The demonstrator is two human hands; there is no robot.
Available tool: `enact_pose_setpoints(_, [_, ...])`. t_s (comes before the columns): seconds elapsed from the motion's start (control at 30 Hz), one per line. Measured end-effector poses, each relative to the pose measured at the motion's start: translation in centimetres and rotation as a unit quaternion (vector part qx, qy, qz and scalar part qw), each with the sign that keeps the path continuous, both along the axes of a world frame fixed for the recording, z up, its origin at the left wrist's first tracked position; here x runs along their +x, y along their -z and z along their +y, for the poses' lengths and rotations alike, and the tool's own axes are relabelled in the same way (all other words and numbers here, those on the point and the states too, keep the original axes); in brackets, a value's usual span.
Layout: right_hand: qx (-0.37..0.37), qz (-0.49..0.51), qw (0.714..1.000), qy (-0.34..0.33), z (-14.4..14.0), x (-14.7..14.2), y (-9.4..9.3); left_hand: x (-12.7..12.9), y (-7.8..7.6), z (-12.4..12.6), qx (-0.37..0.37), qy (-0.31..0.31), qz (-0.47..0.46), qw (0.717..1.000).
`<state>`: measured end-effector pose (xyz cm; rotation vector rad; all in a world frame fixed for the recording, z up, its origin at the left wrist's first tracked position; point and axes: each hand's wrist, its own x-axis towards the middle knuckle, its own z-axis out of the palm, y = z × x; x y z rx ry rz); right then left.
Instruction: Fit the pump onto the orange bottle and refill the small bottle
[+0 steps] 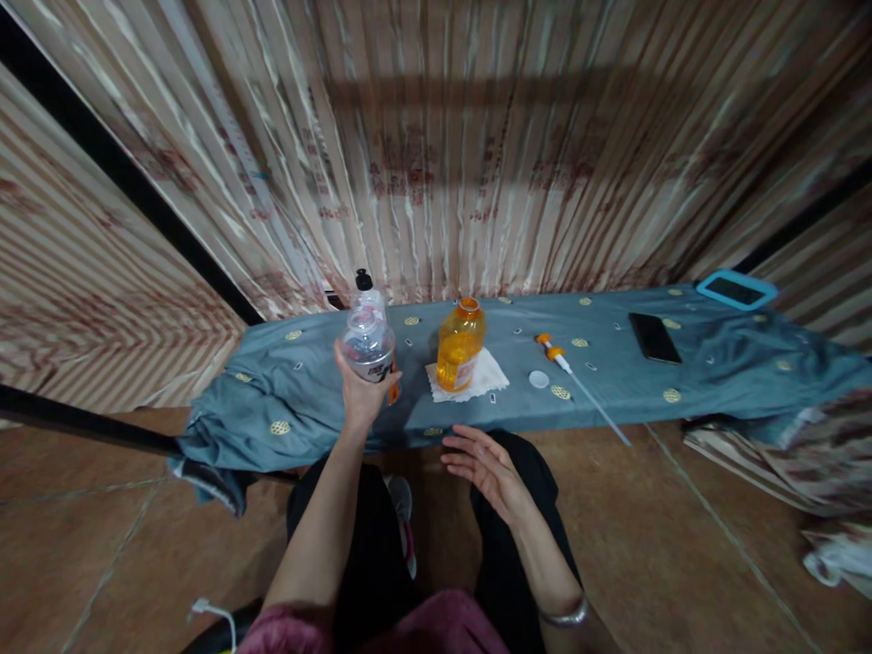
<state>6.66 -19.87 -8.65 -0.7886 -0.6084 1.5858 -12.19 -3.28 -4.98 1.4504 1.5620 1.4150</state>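
Observation:
My left hand (363, 392) is wrapped round a clear plastic bottle (369, 338) with a dark and orange label, at the left part of the cloth-covered bench. No cap shows on its mouth. Just behind it stands another clear bottle (371, 298) with a black top, partly hidden. My right hand (485, 466) is held above my right knee, fingers stretched apart and holding nothing. In front of me an orange bottle (460, 350) of yellow-orange liquid stands uncapped on a white paper napkin (491, 374). An orange and white pump head (555, 352) with a long tube lies to its right.
Beside the pump lies a small round clear lid (538, 379). Farther right are a black phone (655, 338) and a blue-framed device (737, 289). Blue-grey cloth (300, 363) covers the narrow bench, with a striped curtain (436, 163) behind it. Dark poles slant down both sides.

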Motion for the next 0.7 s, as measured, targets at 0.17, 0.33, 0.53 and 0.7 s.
enact_pose_setpoints(0.17, [0.004,-0.011,1.000,0.007,-0.3,0.4,0.0,0.2,0.4,-0.1,0.028,0.005,0.017,0.999])
enact_pose_setpoints(0.33, [0.002,-0.039,0.999,0.033,-0.7,1.0,-0.4,-0.4,0.6,-1.2,0.056,0.009,-0.001,0.998])
enact_pose_setpoints(0.53, [0.004,-0.145,0.978,0.150,-1.4,3.9,-1.2,-2.0,-0.8,-6.8,0.170,-0.025,0.100,0.980])
enact_pose_setpoints(0.7, [-0.031,-0.352,0.897,0.266,1.3,10.4,-1.6,-0.3,-2.7,-9.7,0.143,0.105,0.125,0.976])
